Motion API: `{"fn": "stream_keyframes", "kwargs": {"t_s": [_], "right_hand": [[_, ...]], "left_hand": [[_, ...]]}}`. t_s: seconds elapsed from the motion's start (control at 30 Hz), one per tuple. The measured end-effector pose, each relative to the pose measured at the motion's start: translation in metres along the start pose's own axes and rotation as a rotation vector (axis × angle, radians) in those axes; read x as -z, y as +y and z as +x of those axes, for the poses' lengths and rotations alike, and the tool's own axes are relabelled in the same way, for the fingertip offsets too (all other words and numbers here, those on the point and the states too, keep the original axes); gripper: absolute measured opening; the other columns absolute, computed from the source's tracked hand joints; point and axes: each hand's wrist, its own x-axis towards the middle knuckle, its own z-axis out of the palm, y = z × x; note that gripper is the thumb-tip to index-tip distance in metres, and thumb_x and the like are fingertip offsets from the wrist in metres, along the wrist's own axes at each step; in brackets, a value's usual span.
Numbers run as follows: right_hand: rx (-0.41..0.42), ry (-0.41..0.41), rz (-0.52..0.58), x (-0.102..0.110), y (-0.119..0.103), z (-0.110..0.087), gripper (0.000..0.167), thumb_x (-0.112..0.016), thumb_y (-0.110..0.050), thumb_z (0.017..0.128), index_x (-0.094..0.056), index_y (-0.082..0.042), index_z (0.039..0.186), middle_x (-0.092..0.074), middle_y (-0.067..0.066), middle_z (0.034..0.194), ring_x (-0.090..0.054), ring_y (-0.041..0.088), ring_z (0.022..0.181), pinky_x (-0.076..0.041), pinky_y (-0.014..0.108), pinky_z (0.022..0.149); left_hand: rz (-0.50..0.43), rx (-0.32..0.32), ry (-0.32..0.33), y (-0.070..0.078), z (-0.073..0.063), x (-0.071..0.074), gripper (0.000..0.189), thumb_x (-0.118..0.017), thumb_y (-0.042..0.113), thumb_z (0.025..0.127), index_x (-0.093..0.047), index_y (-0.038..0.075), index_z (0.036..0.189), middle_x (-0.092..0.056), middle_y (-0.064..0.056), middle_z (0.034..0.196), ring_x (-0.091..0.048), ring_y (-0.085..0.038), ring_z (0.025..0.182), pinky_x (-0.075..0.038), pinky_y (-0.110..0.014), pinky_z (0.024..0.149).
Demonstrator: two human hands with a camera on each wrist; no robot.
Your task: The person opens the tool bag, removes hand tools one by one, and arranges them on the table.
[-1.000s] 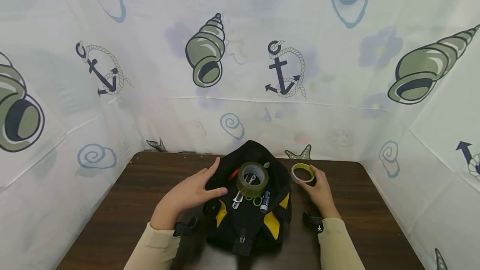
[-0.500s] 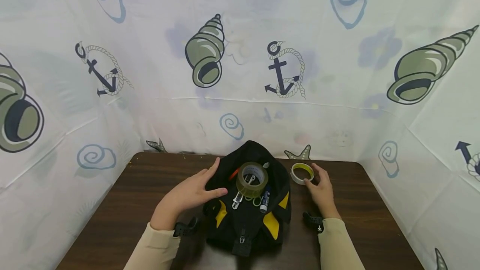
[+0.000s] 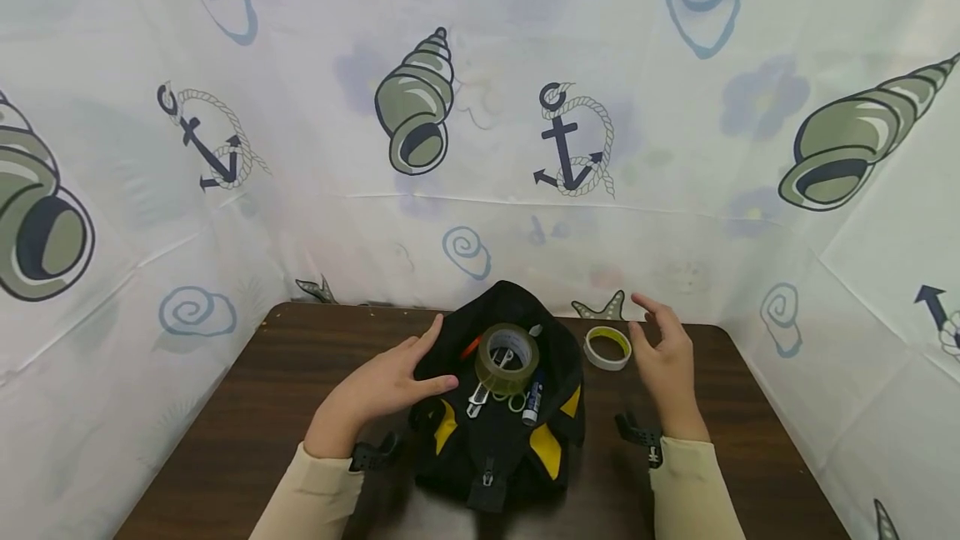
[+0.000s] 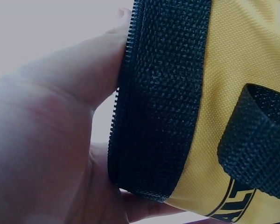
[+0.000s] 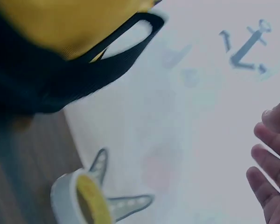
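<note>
A black tool bag with yellow panels [image 3: 489,448] stands with its mouth spread in the middle of the table. My left hand [image 3: 378,386] holds its left rim; in the left wrist view the zippered edge [image 4: 123,88] runs between thumb and fingers. Inside the bag lie a roll of clear packing tape [image 3: 507,359], a utility knife [image 3: 477,399], a blue-and-white tube [image 3: 532,403] and something with green loops [image 3: 517,402]. Right of the bag, a smaller white-and-yellow tape roll [image 3: 607,349] lies on the table. My right hand [image 3: 667,361] is just right of this roll, apart from it, holding nothing.
The brown wooden table [image 3: 315,357] ends at a white patterned curtain [image 3: 495,240] that surrounds it at the back and sides. A black strap loop [image 5: 130,56] sticks out from the bag in the right wrist view.
My right hand has let go of the white-and-yellow tape roll and moved right and slightly up, away from it. The roll stays on the table. My left hand keeps its place on the bag.
</note>
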Motion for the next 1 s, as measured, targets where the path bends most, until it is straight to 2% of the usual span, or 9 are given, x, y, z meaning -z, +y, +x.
{"fn": "stream_keyframes", "kwargs": {"t_s": [0.03, 0.13, 0.3, 0.47, 0.63, 0.73, 0.9, 1.0], "right_hand": [[0.008, 0.005, 0.001, 0.002, -0.005, 0.001, 0.049, -0.072, 0.002, 0.103, -0.069, -0.017, 0.147, -0.071, 0.011, 0.141, -0.065, 0.034, 0.128, -0.046, 0.021, 0.106], [0.036, 0.012, 0.014, 0.007, -0.018, 0.003, 0.048, -0.071, 0.001, 0.104, -0.069, -0.017, 0.148, -0.073, 0.008, 0.141, -0.066, 0.026, 0.127, -0.046, 0.015, 0.107], [0.117, 0.031, 0.048, 0.014, -0.041, 0.007, 0.050, -0.072, 0.005, 0.101, -0.069, -0.015, 0.148, -0.074, 0.007, 0.139, -0.067, 0.010, 0.126, -0.048, 0.012, 0.109], [0.188, 0.046, 0.103, 0.019, -0.065, 0.009, 0.053, -0.073, 0.010, 0.098, -0.070, -0.012, 0.146, -0.075, 0.012, 0.134, -0.068, 0.006, 0.126, -0.052, 0.016, 0.110], [0.238, 0.023, 0.191, 0.021, -0.094, 0.009, 0.057, -0.071, 0.016, 0.095, -0.069, -0.010, 0.146, -0.075, 0.016, 0.133, -0.067, 0.007, 0.128, -0.052, 0.018, 0.113], [0.269, -0.019, 0.252, 0.019, -0.110, 0.007, 0.061, -0.070, 0.020, 0.094, -0.067, -0.009, 0.148, -0.074, 0.017, 0.134, -0.067, 0.011, 0.130, -0.051, 0.019, 0.115], [0.292, -0.146, 0.337, 0.010, -0.132, 0.003, 0.061, -0.070, 0.021, 0.094, -0.065, -0.007, 0.148, -0.073, 0.019, 0.134, -0.069, 0.013, 0.129, -0.054, 0.020, 0.112], [0.272, -0.224, 0.310, 0.000, -0.142, 0.002, 0.056, -0.072, 0.013, 0.097, -0.066, -0.010, 0.148, -0.074, 0.015, 0.135, -0.070, 0.010, 0.127, -0.056, 0.011, 0.094]], "left_hand": [[-0.001, 0.000, -0.002, 0.000, 0.000, 0.000, 0.107, -0.064, 0.080, 0.096, -0.003, 0.042, 0.175, -0.023, -0.013, 0.182, -0.025, -0.045, 0.167, -0.029, -0.075, 0.128], [-0.003, 0.001, -0.001, 0.000, 0.000, 0.000, 0.107, -0.064, 0.080, 0.096, -0.003, 0.042, 0.175, -0.023, -0.013, 0.182, -0.025, -0.045, 0.167, -0.029, -0.075, 0.127], [-0.004, 0.005, -0.003, 0.001, 0.000, 0.000, 0.106, -0.064, 0.080, 0.096, -0.004, 0.042, 0.175, -0.023, -0.013, 0.182, -0.025, -0.045, 0.167, -0.029, -0.075, 0.127], [-0.002, 0.006, -0.003, 0.002, 0.000, 0.000, 0.106, -0.063, 0.080, 0.096, -0.003, 0.042, 0.175, -0.023, -0.013, 0.182, -0.025, -0.045, 0.167, -0.029, -0.075, 0.128], [0.005, 0.005, -0.002, 0.003, 0.000, 0.000, 0.107, -0.063, 0.080, 0.096, -0.003, 0.042, 0.175, -0.022, -0.014, 0.182, -0.026, -0.045, 0.167, -0.030, -0.074, 0.127], [0.007, 0.001, 0.000, 0.003, 0.001, 0.001, 0.107, -0.063, 0.080, 0.095, -0.003, 0.042, 0.175, -0.022, -0.015, 0.182, -0.027, -0.045, 0.166, -0.030, -0.074, 0.127], [0.009, 0.003, -0.002, 0.001, 0.001, 0.000, 0.107, -0.063, 0.081, 0.095, -0.004, 0.042, 0.175, -0.022, -0.015, 0.182, -0.027, -0.045, 0.166, -0.031, -0.074, 0.127], [0.009, 0.004, -0.005, 0.000, 0.001, 0.000, 0.107, -0.063, 0.081, 0.095, -0.004, 0.042, 0.175, -0.023, -0.015, 0.182, -0.028, -0.045, 0.166, -0.031, -0.074, 0.127]]}}
